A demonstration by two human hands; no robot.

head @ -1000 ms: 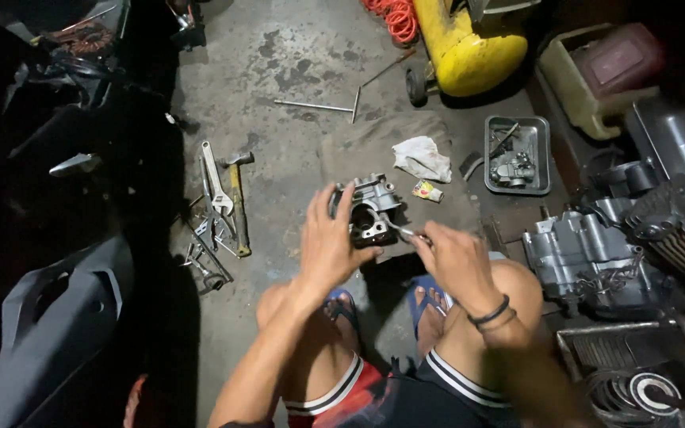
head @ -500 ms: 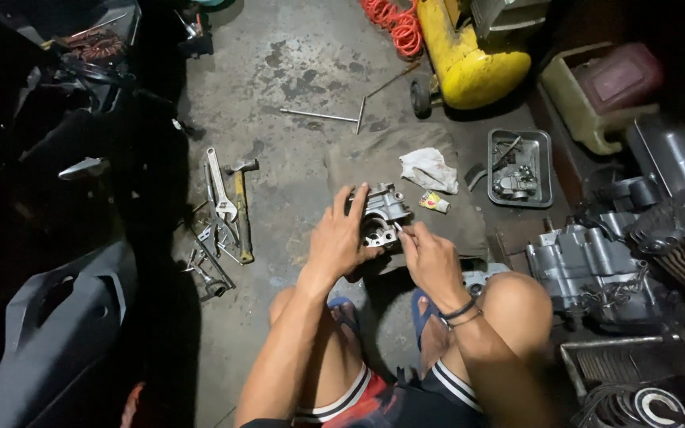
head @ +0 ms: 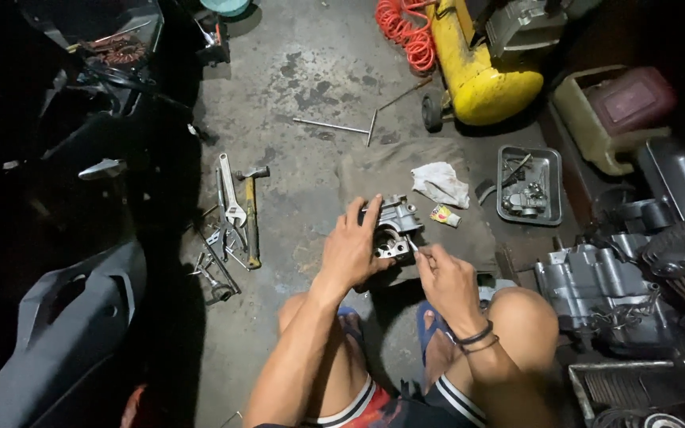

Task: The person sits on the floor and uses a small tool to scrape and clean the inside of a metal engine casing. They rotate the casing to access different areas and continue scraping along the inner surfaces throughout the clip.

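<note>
Steadying grey metal engine casting [head: 394,226] on floor cloth [head: 374,170] ahead of knees, left hand [head: 350,252] wrapped round its left side, right hand [head: 444,277] pinching thin tool [head: 411,245] just right, tip angled far-left into casting.

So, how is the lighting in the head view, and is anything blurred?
In the head view, light falls on the grey concrete floor and the yellow compressor tank; the left side is almost black; the grey metal engine part and both hands look fairly sharp, without obvious glare.
</note>
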